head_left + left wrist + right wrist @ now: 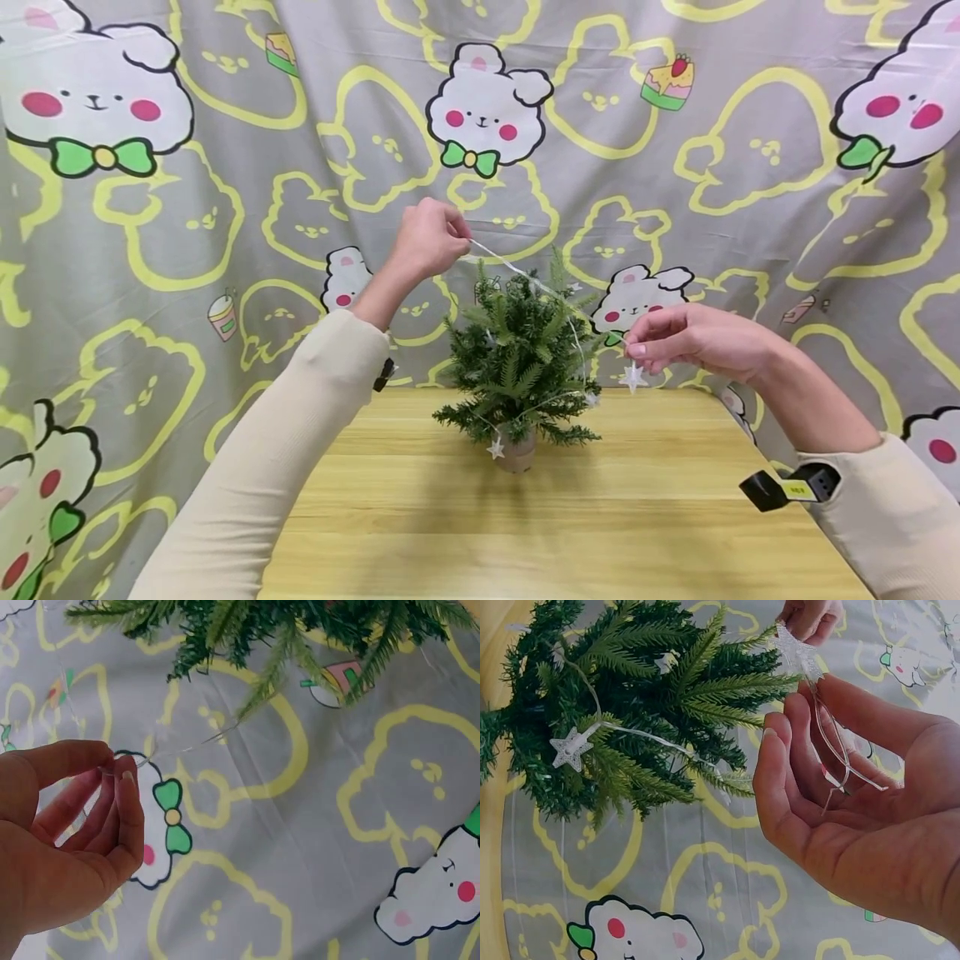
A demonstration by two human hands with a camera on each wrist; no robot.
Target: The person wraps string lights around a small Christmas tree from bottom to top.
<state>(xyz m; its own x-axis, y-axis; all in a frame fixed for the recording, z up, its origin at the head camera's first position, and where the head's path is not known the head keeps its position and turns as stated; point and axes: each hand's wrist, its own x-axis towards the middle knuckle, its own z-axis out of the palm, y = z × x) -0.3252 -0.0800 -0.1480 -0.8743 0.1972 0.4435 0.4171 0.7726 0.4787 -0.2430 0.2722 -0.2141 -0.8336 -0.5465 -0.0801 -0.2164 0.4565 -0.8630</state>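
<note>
A small artificial Christmas tree (517, 350) stands upright in a pot (516, 457) on the table. Around its branches runs a star string light, whose thin pale wire (501, 260) stretches over the treetop to my left hand (431, 237). That hand, raised left of the top, pinches the wire (199, 742) between thumb and fingertips. On the tree's right side my right hand (697, 342) pinches another part of the string, with a clear star (796, 651) at its fingertips and loose wire across the palm. One more star (496, 448) dangles before the pot.
The light wooden table (420, 533) reaches back to a grey patterned curtain (285, 200) close behind the tree. Further stars sit among the branches, one of them a clear star (570, 750) on the side facing the right wrist camera.
</note>
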